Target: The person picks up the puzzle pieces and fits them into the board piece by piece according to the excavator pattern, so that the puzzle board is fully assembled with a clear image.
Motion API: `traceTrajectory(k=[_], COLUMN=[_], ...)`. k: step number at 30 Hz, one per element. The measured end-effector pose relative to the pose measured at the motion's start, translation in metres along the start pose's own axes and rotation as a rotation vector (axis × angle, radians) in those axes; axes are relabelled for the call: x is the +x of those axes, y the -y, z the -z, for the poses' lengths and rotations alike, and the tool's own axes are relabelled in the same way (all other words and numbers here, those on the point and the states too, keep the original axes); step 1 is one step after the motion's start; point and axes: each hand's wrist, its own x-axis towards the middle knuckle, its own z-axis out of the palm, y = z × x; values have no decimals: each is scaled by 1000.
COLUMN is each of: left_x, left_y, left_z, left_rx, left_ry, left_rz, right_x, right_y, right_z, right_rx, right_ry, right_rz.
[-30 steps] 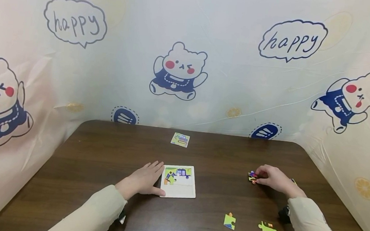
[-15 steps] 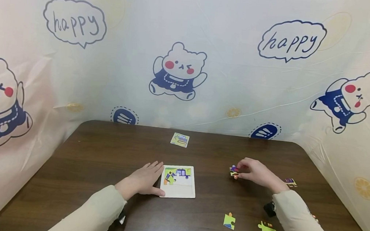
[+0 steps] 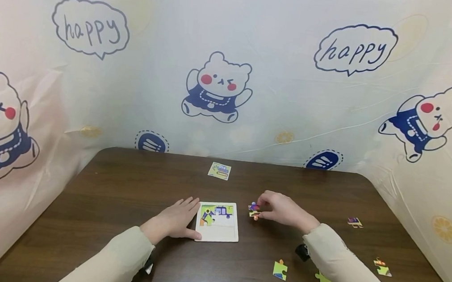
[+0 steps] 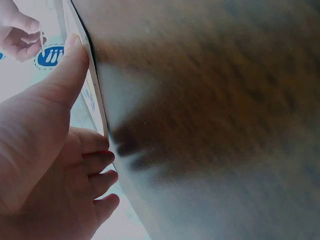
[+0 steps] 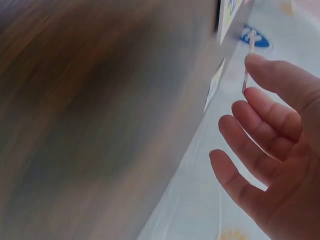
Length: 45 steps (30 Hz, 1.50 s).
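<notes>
My left hand (image 3: 174, 218) rests at the left side of a white puzzle tray (image 3: 222, 234), its fingers extended. The thumb touches the tray's edge in the left wrist view, with the fingertips at the far end of that side. Part of a vehicle picture fills the tray's upper half; the lower part is bare white. To the right of the tray, my right hand (image 3: 284, 210) pinches a purple, yellow and orange puzzle piece (image 3: 253, 210) between thumb and index finger. That puzzle piece (image 5: 245, 82) appears edge-on, raised off the table, in the right wrist view.
Behind the tray lies a picture card (image 3: 219, 171). Loose puzzle pieces lie on the right: a green one (image 3: 280, 270), another green one (image 3: 323, 280) partly behind the right sleeve, a purple one (image 3: 355, 222) and an orange-green one (image 3: 382, 266). A patterned curtain (image 3: 278, 96) surrounds the brown table (image 3: 134, 173).
My right hand has carried the pinched puzzle piece leftward across the table to near the tray, uncovering two loose pieces at the right. The left hand and tray have stayed in place.
</notes>
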Motion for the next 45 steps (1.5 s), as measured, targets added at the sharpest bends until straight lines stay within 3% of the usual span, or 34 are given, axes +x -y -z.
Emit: traceTrajectory(k=[4, 17, 25, 38, 45], left_x=[-1, 5, 3, 3, 3], left_y=[0, 5, 2, 2, 2], left_z=[0, -7, -3, -2, -2], left_rx=[-6, 13, 11, 3, 12], left_ry=[1, 5, 7, 13, 12], left_rz=[3, 15, 10, 16, 7], right_x=[9, 33, 45, 50, 47], right_y=[17, 55, 62, 66, 68], right_z=[-10, -41, -55, -56, -53], right_rx=[-16, -52, -59, -91, -97], right_ry=[-5, 21, 8, 29, 24], right_rz=[1, 125, 119, 124, 231])
